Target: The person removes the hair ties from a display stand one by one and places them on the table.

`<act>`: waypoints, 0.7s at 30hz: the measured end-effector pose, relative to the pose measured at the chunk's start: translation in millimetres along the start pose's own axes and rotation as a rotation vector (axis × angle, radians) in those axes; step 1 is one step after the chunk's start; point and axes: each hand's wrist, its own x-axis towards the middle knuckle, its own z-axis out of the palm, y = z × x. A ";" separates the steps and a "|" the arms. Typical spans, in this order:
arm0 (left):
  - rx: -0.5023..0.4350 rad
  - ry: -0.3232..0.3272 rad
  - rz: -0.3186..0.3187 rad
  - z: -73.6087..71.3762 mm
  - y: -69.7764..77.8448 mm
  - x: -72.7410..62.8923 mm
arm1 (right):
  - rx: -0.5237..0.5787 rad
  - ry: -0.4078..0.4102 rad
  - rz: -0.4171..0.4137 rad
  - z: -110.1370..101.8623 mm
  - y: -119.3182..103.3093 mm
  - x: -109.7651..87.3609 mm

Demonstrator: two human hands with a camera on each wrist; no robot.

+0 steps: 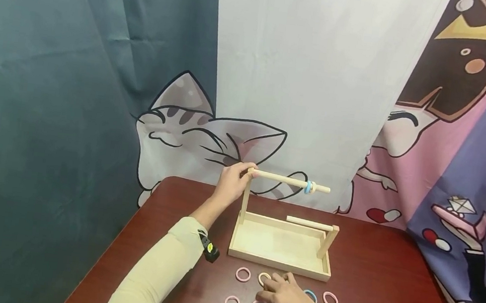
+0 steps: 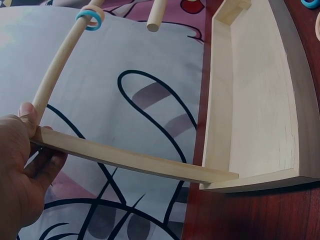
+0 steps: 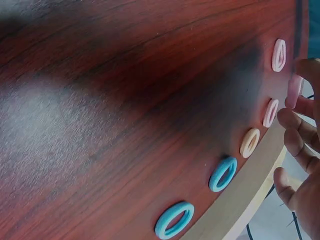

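Observation:
My left hand [image 1: 236,183] grips the top of the tall post [image 2: 125,156] of a wooden stand, where the long dowel [image 1: 280,178] joins it. A blue ring [image 1: 308,187] and a cream ring [image 1: 313,187] hang on that dowel toward its free end. Low over the table, my right hand [image 1: 291,302] pinches a pink ring [image 3: 294,92] between thumb and finger. Around it on the table lie a cream ring [image 3: 250,143], a pink ring [image 3: 270,113], another pink ring [image 3: 279,55] and blue rings [image 3: 223,174], close to the stand's tray.
The stand's shallow tray [image 1: 277,265] sits on the dark red table [image 1: 369,266]. At its right end a short post [image 1: 327,243] carries a shorter dowel [image 1: 309,223]. One more pink ring [image 1: 330,301] lies right of my hand. Printed curtains [image 1: 323,80] hang behind the table.

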 end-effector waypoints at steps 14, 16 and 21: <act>0.001 -0.006 0.008 1.0 -1.4 -2.1 | -0.080 -0.058 -0.106 17.4 -1.9 8.4; -0.001 -0.006 0.005 1.5 -1.8 -2.0 | -0.073 -0.059 -0.107 19.6 -2.1 8.9; 0.001 -0.001 0.010 1.2 -1.9 -0.6 | -0.076 -0.061 -0.124 24.9 0.0 10.2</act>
